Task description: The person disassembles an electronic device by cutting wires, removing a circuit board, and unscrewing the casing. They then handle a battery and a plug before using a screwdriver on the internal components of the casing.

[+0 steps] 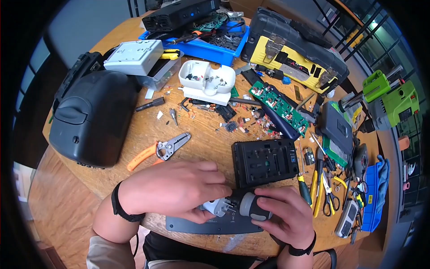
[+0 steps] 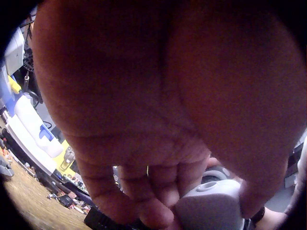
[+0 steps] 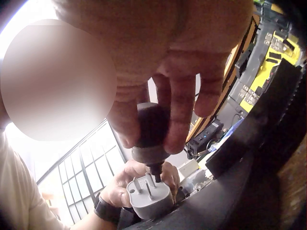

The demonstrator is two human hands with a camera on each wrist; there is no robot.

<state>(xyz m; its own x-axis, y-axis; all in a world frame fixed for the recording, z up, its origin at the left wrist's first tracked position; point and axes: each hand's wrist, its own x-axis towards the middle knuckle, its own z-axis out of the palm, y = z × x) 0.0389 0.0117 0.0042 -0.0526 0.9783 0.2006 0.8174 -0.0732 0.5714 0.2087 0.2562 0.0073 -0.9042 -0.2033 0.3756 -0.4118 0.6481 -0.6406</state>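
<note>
My left hand pinches a white three-pin plug adapter between thumb and fingers, its metal pins facing right. In the left wrist view the adapter's white back shows below the palm. My right hand grips the black and grey handle of a stubby screwdriver. Seen from the right wrist, the screwdriver points down, its dark shaft ending at the pin face of the plug adapter, beside the pins. Both hands work above a dark grey flat panel at the table's near edge.
Just beyond the hands stands a black battery-bay device. Orange-handled wire strippers lie to the left, near a black case. Screws fill a white tray; scissors and pliers lie right. A yellow-black toolbox stands behind.
</note>
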